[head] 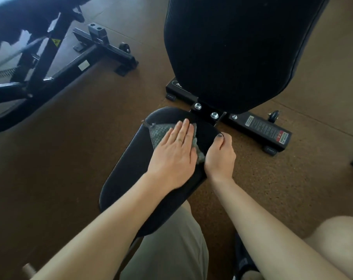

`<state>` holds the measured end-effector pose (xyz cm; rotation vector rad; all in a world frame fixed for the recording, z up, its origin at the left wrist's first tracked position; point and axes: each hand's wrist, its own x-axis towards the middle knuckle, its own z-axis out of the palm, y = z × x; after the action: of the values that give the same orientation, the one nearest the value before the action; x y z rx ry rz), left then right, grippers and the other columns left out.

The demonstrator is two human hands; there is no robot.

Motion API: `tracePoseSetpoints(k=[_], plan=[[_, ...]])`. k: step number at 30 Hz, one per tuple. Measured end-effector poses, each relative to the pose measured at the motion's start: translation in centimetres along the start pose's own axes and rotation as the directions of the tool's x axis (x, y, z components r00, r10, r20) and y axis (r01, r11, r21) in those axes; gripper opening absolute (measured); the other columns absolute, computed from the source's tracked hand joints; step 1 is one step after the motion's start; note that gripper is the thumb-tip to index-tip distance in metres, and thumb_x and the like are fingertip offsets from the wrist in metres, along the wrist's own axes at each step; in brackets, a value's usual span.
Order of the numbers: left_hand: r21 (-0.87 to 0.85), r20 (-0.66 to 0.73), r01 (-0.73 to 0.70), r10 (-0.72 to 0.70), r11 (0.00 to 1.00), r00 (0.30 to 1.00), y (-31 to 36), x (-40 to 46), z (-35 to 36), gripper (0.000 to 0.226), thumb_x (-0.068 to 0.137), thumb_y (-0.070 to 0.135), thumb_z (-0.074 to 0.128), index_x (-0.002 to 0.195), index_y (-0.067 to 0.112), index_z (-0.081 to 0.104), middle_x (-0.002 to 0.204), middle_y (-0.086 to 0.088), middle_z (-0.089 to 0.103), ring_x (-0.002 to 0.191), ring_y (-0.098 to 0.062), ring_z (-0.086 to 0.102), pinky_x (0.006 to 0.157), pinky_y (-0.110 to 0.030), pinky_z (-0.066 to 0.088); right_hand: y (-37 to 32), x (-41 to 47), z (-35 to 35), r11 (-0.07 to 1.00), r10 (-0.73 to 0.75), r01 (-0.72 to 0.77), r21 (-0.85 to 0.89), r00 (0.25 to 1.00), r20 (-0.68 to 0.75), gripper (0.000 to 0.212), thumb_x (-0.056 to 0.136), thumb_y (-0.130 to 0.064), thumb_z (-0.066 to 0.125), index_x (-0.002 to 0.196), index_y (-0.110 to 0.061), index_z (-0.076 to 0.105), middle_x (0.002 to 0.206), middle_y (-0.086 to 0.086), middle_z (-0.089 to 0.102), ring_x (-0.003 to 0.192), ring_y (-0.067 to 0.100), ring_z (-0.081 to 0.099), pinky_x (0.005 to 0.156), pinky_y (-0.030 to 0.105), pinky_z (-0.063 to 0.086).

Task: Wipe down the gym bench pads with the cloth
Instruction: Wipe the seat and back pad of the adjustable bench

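Observation:
A grey textured cloth (pixel 159 133) lies on the far end of the black seat pad (pixel 129 168) of a gym bench. My left hand (pixel 174 152) presses flat on the cloth with straight fingers. My right hand (pixel 220 156) grips the seat pad's right edge, thumb on top and fingers curled under it. The large black back pad (pixel 236 49) rises tilted beyond the seat, past a bolted metal joint (pixel 208 114).
The bench's black base bar (pixel 262 130) with a warning label runs right across the brown floor (pixel 70 158). Another machine's black frame (pixel 56 67) stands at the left. My knees in beige shorts (pixel 171 249) are at the near end of the seat.

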<state>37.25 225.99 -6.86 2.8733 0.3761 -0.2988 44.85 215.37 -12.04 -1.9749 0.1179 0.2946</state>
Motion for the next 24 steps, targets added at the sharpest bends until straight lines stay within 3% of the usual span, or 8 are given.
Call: tracePoseSetpoints(k=[3, 7, 13, 16, 18, 21, 24], plan=[[0.055, 0.03, -0.094, 0.092, 0.994, 0.995, 0.1, -4.5, 0.7, 0.063, 0.108, 0.043, 0.01, 0.161, 0.016, -0.01, 0.168, -0.001, -0.018, 0.155, -0.013, -0.018, 0.128, -0.034, -0.006, -0.1, -0.4, 0.4, 0.999, 0.008, -0.01, -0.041, 0.999, -0.041, 0.038, 0.11, -0.038, 0.028, 0.134, -0.022, 0.052, 0.111, 0.004, 0.064, 0.102, 0.021, 0.061, 0.087, 0.04, 0.049], [0.059, -0.015, -0.149, 0.15, 0.987, 0.989, -1.0, -2.0, 0.8, 0.062, 0.108, 0.042, 0.012, 0.162, 0.017, -0.008, 0.169, 0.0, -0.015, 0.156, -0.011, -0.016, 0.128, -0.033, -0.006, -0.1, -0.3, 0.8, 0.998, -0.023, 0.018, -0.058, 0.996, -0.087, 0.04, 0.111, -0.037, 0.028, 0.136, -0.019, 0.053, 0.113, 0.004, 0.064, 0.104, 0.022, 0.062, 0.091, 0.041, 0.051], [0.024, -0.003, -0.042, 0.042, 0.999, 0.999, -2.2, 6.2, -0.4, 0.062, 0.109, 0.042, 0.014, 0.163, 0.018, -0.002, 0.171, 0.002, -0.009, 0.157, -0.009, -0.01, 0.127, -0.03, -0.005, 0.3, 0.2, 0.7, 0.995, -0.066, 0.059, -0.074, 0.993, -0.095, 0.036, 0.111, -0.034, 0.031, 0.129, -0.017, 0.057, 0.103, 0.004, 0.065, 0.092, 0.021, 0.063, 0.08, 0.04, 0.053], [-0.013, 0.002, 0.019, -0.019, 1.0, 1.0, -2.3, 5.4, -0.9, 0.062, 0.109, 0.043, 0.013, 0.163, 0.017, -0.004, 0.171, 0.001, -0.01, 0.157, -0.011, -0.011, 0.128, -0.031, -0.006, 0.2, 0.3, 0.4, 0.996, -0.063, 0.059, -0.067, 0.996, -0.061, 0.035, 0.112, -0.033, 0.031, 0.126, -0.017, 0.058, 0.101, 0.006, 0.065, 0.087, 0.019, 0.063, 0.071, 0.035, 0.05], [-0.01, -0.008, 0.049, -0.05, 0.999, 0.999, -1.9, 1.9, -0.4, 0.063, 0.109, 0.043, 0.012, 0.163, 0.016, -0.006, 0.171, 0.0, -0.013, 0.156, -0.013, -0.014, 0.128, -0.034, -0.005, 0.1, 0.2, 0.5, 0.998, -0.041, 0.037, -0.052, 0.997, -0.071, 0.038, 0.111, -0.037, 0.029, 0.129, -0.018, 0.057, 0.106, 0.005, 0.066, 0.092, 0.02, 0.064, 0.078, 0.038, 0.053], [0.055, 0.012, -0.021, 0.02, 0.998, 1.0, -0.8, -4.3, 0.3, 0.062, 0.109, 0.045, 0.009, 0.162, 0.018, -0.009, 0.168, 0.003, -0.018, 0.155, -0.012, -0.018, 0.128, -0.035, -0.007, 0.0, -0.4, 0.8, 0.997, -0.017, 0.01, -0.074, 0.996, -0.092, 0.045, 0.11, -0.041, 0.026, 0.139, -0.018, 0.051, 0.119, 0.008, 0.066, 0.107, 0.025, 0.064, 0.094, 0.047, 0.053], [0.061, 0.012, -0.089, 0.089, 0.994, 0.996, -1.2, -4.4, 0.4, 0.061, 0.109, 0.045, 0.012, 0.162, 0.021, -0.009, 0.168, 0.005, -0.018, 0.155, -0.009, -0.019, 0.128, -0.034, -0.008, -0.2, -0.6, 1.0, 0.997, -0.009, 0.001, -0.074, 0.994, -0.109, 0.045, 0.111, -0.039, 0.027, 0.142, -0.016, 0.049, 0.124, 0.008, 0.065, 0.112, 0.026, 0.063, 0.097, 0.048, 0.052]])
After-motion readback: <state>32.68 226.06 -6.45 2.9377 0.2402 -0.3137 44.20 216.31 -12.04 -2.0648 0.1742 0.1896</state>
